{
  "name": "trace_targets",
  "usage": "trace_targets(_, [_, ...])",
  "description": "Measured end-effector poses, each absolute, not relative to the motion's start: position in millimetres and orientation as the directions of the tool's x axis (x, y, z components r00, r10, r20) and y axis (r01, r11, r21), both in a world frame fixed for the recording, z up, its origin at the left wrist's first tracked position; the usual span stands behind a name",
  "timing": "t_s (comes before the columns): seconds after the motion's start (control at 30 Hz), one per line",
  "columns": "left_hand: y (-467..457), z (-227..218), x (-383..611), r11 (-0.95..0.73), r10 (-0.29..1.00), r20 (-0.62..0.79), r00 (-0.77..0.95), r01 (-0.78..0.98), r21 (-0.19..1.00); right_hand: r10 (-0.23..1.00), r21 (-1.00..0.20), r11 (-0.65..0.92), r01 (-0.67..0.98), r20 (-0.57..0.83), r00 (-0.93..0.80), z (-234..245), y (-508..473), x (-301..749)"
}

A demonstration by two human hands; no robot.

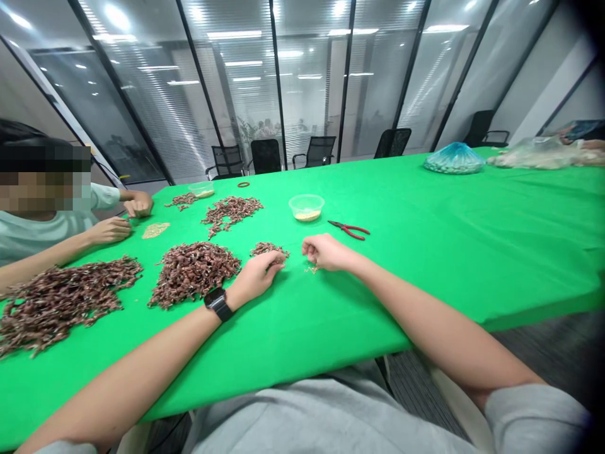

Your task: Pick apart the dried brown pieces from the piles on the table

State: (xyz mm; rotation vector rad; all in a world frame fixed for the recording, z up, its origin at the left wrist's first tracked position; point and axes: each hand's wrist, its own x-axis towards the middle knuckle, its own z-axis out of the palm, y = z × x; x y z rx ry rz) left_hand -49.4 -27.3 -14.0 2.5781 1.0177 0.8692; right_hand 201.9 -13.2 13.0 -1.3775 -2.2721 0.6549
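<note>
My left hand, a black watch on its wrist, rests by the near edge of a small heap of brown, dried, twig-like pieces. Its fingers are curled together, and what they hold, if anything, is hidden. Across a narrow gap, my right hand is closed with its fingertips bent in; I cannot make out anything between them. Just under it lie a few tiny pale grains. Beyond both hands stands a clear plastic bowl with pale grains at its bottom. Red-handled pliers lie to the right of the bowl.
Larger brown heaps lie left on the green cloth, with another pile farther back. At the left, a person's hands are near pale grains. A second bowl, brown ring and blue bag stand farther off.
</note>
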Motion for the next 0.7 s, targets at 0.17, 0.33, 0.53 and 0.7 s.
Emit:
trace_targets(0.17, [-30, -11, -48, -0.719, 0.695, 0.442, 0.567, 0.539, 0.439, 0.893, -0.649, 0.383, 0.657, 0.079, -0.442, 14, -12, 202])
trace_targets(0.33, [-35, -4, -47, -0.732, 0.681, 0.439, 0.586, 0.553, 0.397, 0.891, -0.812, 0.289, 0.507, 0.033, -0.453, 20, -16, 194])
trace_targets(0.53, [-44, 0, -49, -0.778, 0.623, 0.457, 0.635, 0.567, 0.272, 0.869, -0.949, 0.185, 0.257, 0.036, -0.493, 22, -24, 184])
trace_targets(0.7, [-51, -5, -44, -0.77, 0.608, 0.543, 0.579, 0.598, 0.224, 0.852, -0.976, 0.156, 0.15, 0.056, -0.52, 16, -28, 178])
